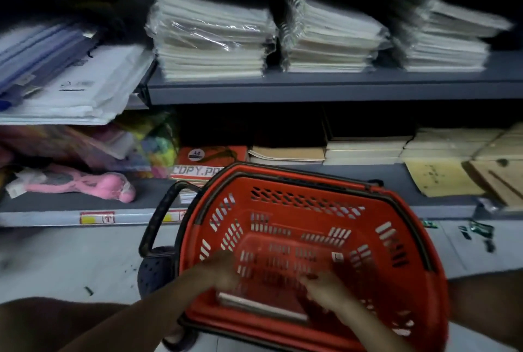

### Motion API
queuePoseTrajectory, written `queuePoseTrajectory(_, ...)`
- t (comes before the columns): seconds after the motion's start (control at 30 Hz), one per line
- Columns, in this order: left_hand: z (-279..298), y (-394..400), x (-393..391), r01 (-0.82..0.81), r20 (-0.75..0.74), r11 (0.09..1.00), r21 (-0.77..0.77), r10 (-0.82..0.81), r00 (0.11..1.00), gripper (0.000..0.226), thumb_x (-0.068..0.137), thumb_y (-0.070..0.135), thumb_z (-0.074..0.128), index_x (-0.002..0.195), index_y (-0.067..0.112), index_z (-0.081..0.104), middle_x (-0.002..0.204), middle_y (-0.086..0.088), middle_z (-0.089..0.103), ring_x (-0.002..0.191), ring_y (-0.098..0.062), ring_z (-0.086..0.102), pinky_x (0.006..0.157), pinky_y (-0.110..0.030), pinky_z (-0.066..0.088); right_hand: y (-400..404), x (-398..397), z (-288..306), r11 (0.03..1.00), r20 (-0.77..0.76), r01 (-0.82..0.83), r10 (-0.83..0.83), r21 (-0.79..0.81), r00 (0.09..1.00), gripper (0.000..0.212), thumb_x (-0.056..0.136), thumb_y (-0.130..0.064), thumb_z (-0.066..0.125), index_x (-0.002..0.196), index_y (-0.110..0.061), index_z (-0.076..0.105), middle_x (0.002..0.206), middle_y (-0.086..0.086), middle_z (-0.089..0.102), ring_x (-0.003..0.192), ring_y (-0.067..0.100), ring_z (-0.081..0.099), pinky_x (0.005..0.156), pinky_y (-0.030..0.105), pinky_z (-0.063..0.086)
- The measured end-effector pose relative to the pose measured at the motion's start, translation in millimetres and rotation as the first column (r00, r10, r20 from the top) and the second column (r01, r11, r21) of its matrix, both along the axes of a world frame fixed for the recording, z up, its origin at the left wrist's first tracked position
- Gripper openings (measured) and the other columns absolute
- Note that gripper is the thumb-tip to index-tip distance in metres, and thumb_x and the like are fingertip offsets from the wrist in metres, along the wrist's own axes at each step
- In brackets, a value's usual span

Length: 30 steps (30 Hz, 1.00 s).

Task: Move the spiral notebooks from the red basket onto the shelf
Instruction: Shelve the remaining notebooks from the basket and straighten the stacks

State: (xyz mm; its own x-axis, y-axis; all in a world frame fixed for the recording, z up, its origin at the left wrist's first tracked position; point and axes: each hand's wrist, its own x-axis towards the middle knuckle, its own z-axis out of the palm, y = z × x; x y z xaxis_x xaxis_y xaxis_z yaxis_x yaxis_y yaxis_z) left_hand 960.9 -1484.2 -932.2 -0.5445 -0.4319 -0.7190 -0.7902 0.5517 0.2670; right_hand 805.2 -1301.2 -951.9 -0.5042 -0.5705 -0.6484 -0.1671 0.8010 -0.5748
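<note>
Notebook (261, 307) lies flat in the red basket (396, 272), long axis left-right; both blurred hands, left hand (223, 268) and right hand (325, 288), reach in, grip unclear.

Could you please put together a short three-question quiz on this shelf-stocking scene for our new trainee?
1. True or false: both hands are reaching into the red basket.
2. How many stacks of wrapped notebooks stand on the upper shelf? A) one B) three C) five
3. What lies in the basket near the left hand and right hand?

Key:
1. True; motion blur hides whether the fingers grip anything.
2. B, three stacks side by side.
3. One flat item with a pale edge, seemingly a last notebook, against the near wall of the basket.
</note>
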Motion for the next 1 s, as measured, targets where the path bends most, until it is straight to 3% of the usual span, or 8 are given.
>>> queuePoseTrajectory(0.1, -12, 17, 1, 0.091, 0.109, 0.989, 0.114, -0.103, 0.989, 0.036, 0.097, 0.020, 0.048, 0.116, -0.006, 0.065, 0.109, -0.021, 0.067, 0.093, -0.030, 0.063, 0.078, -0.037, 0.050, 4, 9, -3, 0.984, 0.015, -0.169, 0.168, 0.058, 0.986, 0.037, 0.100, -0.039, 0.051, 0.133, -0.025, 0.057, 0.131, -0.007, 0.060, 0.108, -0.001, 0.060, 0.104, 0.020, 0.041)
queuePoseTrajectory(0.2, -16, 23, -6, 0.126, 0.182, 0.986, 0.112, -0.145, 0.973, 0.036, 0.094, 0.011, 0.045, 0.118, -0.009, 0.063, 0.119, -0.025, 0.066, 0.105, -0.035, 0.064, 0.086, -0.037, 0.051, 5, 13, -1, 0.978, 0.090, -0.149, 0.136, 0.150, 0.987, 0.055, 0.095, -0.052, 0.051, 0.140, -0.020, 0.055, 0.147, 0.001, 0.053, 0.134, 0.019, 0.050, 0.106, 0.022, 0.039)
queuePoseTrajectory(0.33, -7, 20, -14, -0.107, 0.181, 0.993, 0.045, 0.097, 0.979, 0.035, 0.097, 0.013, 0.047, 0.124, -0.005, 0.062, 0.126, -0.020, 0.065, 0.101, -0.028, 0.066, 0.059, -0.009, 0.043, 6, 16, -5, 0.994, 0.194, 0.027, -0.047, 0.103, 0.980, 0.046, 0.089, -0.043, 0.066, 0.130, -0.020, 0.063, 0.134, -0.002, 0.062, 0.110, 0.012, 0.058, 0.092, 0.017, 0.042)
queuePoseTrajectory(0.47, -6, 18, -15, -0.290, 0.044, 0.947, 0.139, 0.286, 0.957, 0.028, 0.096, 0.001, 0.044, 0.109, -0.003, 0.068, 0.113, -0.017, 0.071, 0.103, -0.031, 0.066, 0.069, -0.026, 0.044, 5, 17, -6, 0.979, 0.313, 0.193, -0.204, 0.066, 0.928, 0.026, 0.091, -0.021, 0.068, 0.117, -0.020, 0.064, 0.114, -0.005, 0.063, 0.099, 0.011, 0.054, 0.083, 0.016, 0.038)
queuePoseTrajectory(0.57, -5, 15, -19, -0.597, 0.009, 0.729, 0.335, 0.631, 0.775, 0.022, 0.085, -0.010, 0.048, 0.078, 0.006, 0.062, 0.070, -0.008, 0.060, 0.062, -0.020, 0.058, 0.050, -0.021, 0.047, 7, 20, -4, 0.926, 0.312, 0.373, -0.373, 0.063, 0.874, 0.021, 0.087, -0.012, 0.071, 0.106, -0.017, 0.067, 0.108, -0.001, 0.065, 0.095, 0.016, 0.057, 0.081, 0.020, 0.040)
queuePoseTrajectory(0.63, 9, 13, -21, -0.665, 0.060, 0.588, 0.460, 0.727, 0.684, 0.023, 0.080, -0.014, 0.048, 0.072, 0.003, 0.060, 0.071, -0.012, 0.056, 0.064, -0.020, 0.056, 0.066, -0.028, 0.054, 8, 20, 0, 0.849, 0.286, 0.526, -0.515, 0.044, 0.808, 0.022, 0.084, -0.007, 0.071, 0.106, -0.009, 0.070, 0.102, 0.006, 0.068, 0.090, 0.020, 0.061, 0.078, 0.025, 0.044)
queuePoseTrajectory(0.8, 52, 7, -19, -0.604, 0.046, 0.396, 0.692, 0.811, 0.584, 0.017, 0.075, -0.011, 0.053, 0.073, 0.004, 0.061, 0.079, -0.012, 0.058, 0.069, -0.021, 0.056, 0.056, -0.023, 0.048, 3, 4, 29, 0.721, 0.449, 0.691, -0.634, 0.050, 0.629, 0.010, 0.094, -0.012, 0.061, 0.103, -0.009, 0.063, 0.092, 0.011, 0.070, 0.056, 0.025, 0.066, 0.046, 0.032, 0.057)
queuePoseTrajectory(1.0, 102, 18, 0, -0.396, -0.090, 0.324, 0.859, 0.857, 0.507, 0.011, 0.072, -0.005, 0.059, 0.080, -0.006, 0.065, 0.086, -0.020, 0.062, 0.072, -0.027, 0.061, 0.062, -0.036, 0.058, 5, -13, 105, 0.754, 0.346, 0.589, -0.492, -0.289, 0.799, 0.012, 0.089, -0.006, 0.062, 0.086, 0.001, 0.071, 0.068, 0.013, 0.060, 0.051, 0.022, 0.053, 0.039, 0.024, 0.043)
